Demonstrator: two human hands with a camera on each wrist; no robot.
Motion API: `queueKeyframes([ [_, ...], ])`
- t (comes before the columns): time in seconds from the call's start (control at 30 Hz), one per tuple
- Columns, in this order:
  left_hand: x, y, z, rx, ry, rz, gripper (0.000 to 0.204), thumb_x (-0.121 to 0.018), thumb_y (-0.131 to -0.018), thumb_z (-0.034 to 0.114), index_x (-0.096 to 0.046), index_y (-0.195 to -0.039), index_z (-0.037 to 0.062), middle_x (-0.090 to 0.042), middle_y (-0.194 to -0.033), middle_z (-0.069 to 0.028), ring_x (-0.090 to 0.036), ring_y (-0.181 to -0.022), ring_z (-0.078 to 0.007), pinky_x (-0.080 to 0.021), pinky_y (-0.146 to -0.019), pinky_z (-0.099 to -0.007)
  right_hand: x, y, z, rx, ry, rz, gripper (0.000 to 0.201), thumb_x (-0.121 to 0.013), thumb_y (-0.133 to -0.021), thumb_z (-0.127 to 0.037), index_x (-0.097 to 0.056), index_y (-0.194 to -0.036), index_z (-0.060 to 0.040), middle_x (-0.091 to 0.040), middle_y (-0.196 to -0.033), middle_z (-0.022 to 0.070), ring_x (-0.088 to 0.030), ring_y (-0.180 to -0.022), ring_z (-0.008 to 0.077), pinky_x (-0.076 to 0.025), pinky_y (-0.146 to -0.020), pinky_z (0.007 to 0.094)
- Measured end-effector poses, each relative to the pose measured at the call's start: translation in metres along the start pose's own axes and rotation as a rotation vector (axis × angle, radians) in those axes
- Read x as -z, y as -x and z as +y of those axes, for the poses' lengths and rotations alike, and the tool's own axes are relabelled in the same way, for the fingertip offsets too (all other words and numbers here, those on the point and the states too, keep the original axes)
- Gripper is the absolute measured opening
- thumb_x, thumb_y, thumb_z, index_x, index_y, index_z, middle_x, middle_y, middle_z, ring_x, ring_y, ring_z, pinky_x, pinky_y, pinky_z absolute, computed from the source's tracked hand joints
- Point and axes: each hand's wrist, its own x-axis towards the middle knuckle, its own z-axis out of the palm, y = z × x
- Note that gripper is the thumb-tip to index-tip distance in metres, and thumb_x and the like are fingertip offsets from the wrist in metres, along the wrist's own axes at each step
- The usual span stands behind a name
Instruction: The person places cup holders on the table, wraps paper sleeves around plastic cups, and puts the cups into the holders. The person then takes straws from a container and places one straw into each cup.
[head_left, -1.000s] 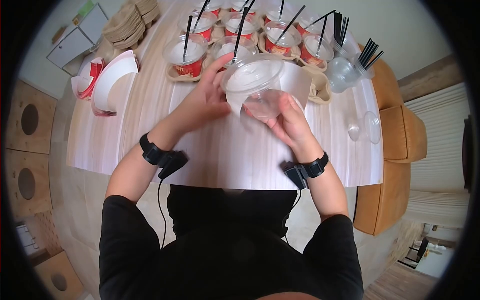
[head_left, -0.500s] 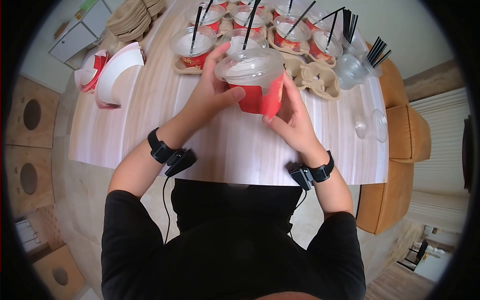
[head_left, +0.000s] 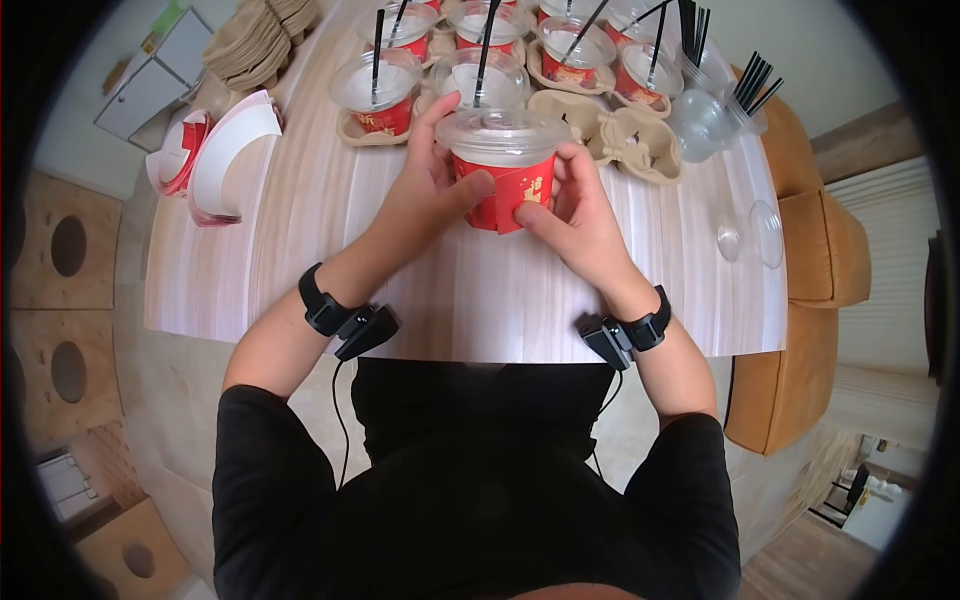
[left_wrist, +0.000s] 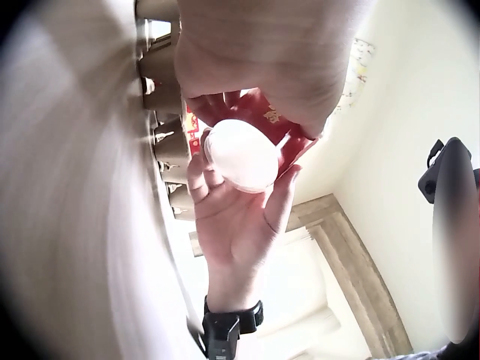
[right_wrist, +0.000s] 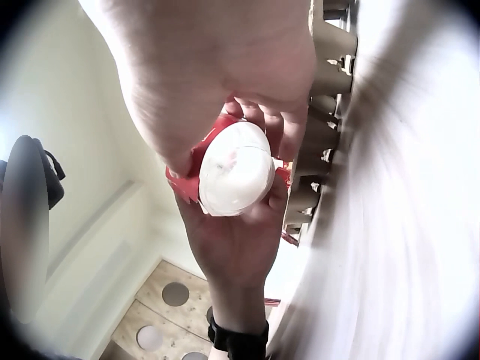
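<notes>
Both hands hold a clear lidded cup (head_left: 503, 140) with a red printed paper sleeve (head_left: 510, 192) around it, raised above the near part of the table. The left hand (head_left: 432, 195) grips its left side, thumb on the sleeve's front. On the right side, the right hand (head_left: 583, 215) curls round it, thumb pressing low on the sleeve. The cup is upright, and the sleeve's ends meet at the front. From below, the pale round cup bottom (left_wrist: 241, 155) shows inside the red sleeve in the left wrist view; the right wrist view shows the same bottom (right_wrist: 236, 169).
Behind the cup, red-sleeved cups with black straws stand in pulp carriers (head_left: 640, 145). Stacked carriers (head_left: 248, 48) and curved paper sleeves (head_left: 225, 160) lie at the left. Black straws (head_left: 755, 85), clear cups (head_left: 700, 125) and a clear lid (head_left: 766, 234) are on the right.
The red sleeve has come round the clear cup, and its loose right end now lies against the front. The right hand has shifted up beside the cup, its thumb now on the sleeve.
</notes>
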Motion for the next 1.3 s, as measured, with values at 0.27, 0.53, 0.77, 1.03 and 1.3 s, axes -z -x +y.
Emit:
queueKeyframes([
  [0.27, -0.005, 0.003, -0.003, -0.041, -0.081, 0.001, 0.093, -0.072, -0.084, 0.023, -0.005, -0.148, 0.0108, -0.041, -0.138, -0.0177, -0.043, -0.125, -0.0237, -0.037, -0.104, -0.0372, -0.005, 0.002, -0.008, -0.034, 0.122, -0.022, 0.065, -0.072, -0.079, -0.001, -0.034, -0.132, 0.0003, -0.056, -0.123, 0.0112, -0.057, -0.108, 0.0149, -0.048, -0.092, 0.0292],
  [0.53, -0.004, 0.001, -0.007, -0.007, 0.119, 0.047, 0.076, -0.062, -0.087, 0.006, -0.010, -0.143, 0.0082, -0.039, -0.138, -0.0169, -0.042, -0.125, -0.0217, -0.037, -0.103, -0.0357, 0.000, 0.001, -0.007, -0.034, 0.027, 0.090, 0.063, -0.071, -0.082, -0.005, -0.035, -0.134, -0.0001, -0.058, -0.119, 0.0103, -0.058, -0.107, 0.0136, -0.048, -0.091, 0.0280],
  [0.77, -0.007, 0.000, -0.006, -0.037, 0.056, 0.099, 0.074, -0.065, -0.085, 0.007, -0.013, -0.137, 0.0070, -0.041, -0.134, -0.0169, -0.043, -0.123, -0.0225, -0.043, -0.098, -0.0355, 0.002, -0.001, 0.000, 0.038, 0.196, 0.089, 0.058, -0.068, -0.083, -0.002, -0.038, -0.132, 0.0026, -0.057, -0.120, 0.0099, -0.058, -0.107, 0.0135, -0.048, -0.092, 0.0283],
  [1.03, -0.012, 0.003, -0.007, -0.081, -0.033, 0.102, 0.071, -0.069, -0.081, 0.002, -0.018, -0.130, 0.0050, -0.042, -0.130, -0.0199, -0.049, -0.116, -0.0218, -0.045, -0.097, -0.0338, 0.002, -0.001, -0.004, 0.019, 0.091, 0.123, 0.048, -0.064, -0.086, 0.000, -0.042, -0.129, 0.0045, -0.059, -0.119, 0.0118, -0.059, -0.105, 0.0125, -0.049, -0.091, 0.0259],
  [1.3, -0.006, 0.005, -0.013, -0.095, -0.113, 0.082, 0.051, -0.071, -0.082, 0.005, -0.030, -0.112, 0.0063, -0.046, -0.123, -0.0150, -0.052, -0.107, -0.0160, -0.048, -0.087, -0.0299, 0.000, -0.001, -0.003, 0.048, 0.090, 0.120, 0.048, -0.063, -0.084, 0.004, -0.041, -0.127, 0.0048, -0.060, -0.117, 0.0122, -0.060, -0.103, 0.0116, -0.050, -0.090, 0.0255],
])
